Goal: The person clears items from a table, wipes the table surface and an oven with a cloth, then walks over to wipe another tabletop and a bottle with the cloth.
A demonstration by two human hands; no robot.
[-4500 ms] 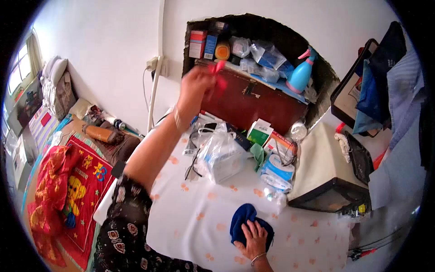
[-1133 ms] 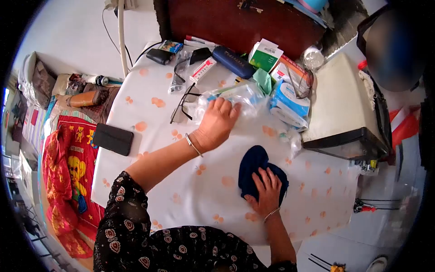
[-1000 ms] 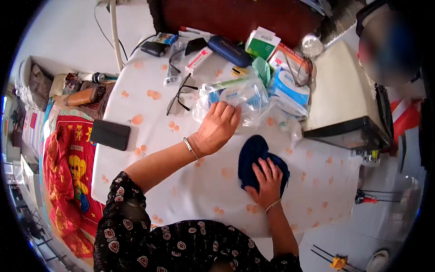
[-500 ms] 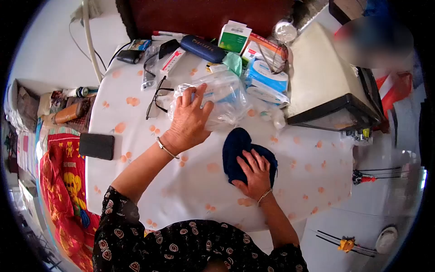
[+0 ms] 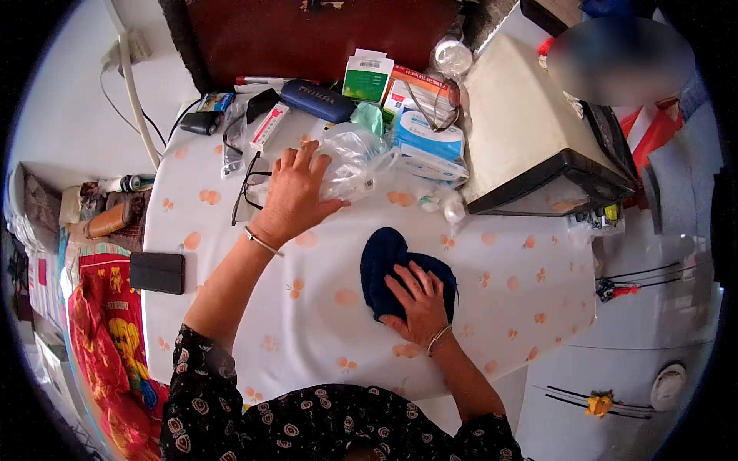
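My left hand rests at the left edge of a clear plastic bag, fingers spread and partly over it. Just left of it lie black-framed glasses. My right hand lies flat with spread fingers on a dark blue cloth on the patterned tablecloth. Behind the bag are a blue glasses case, a green and white box and a small white and red box. A blue and white pack sits right of the bag.
A black phone lies at the table's left edge. A cream, black-framed case stands on the right. Folded sunglasses rest near the packs. A dark red chest stands behind. Red bedding is on the left.
My left hand has come down from the red chest to the bag and shifted to its left side, its fingers spreading. My right hand stays on the blue cloth. The view has tilted down and turned.
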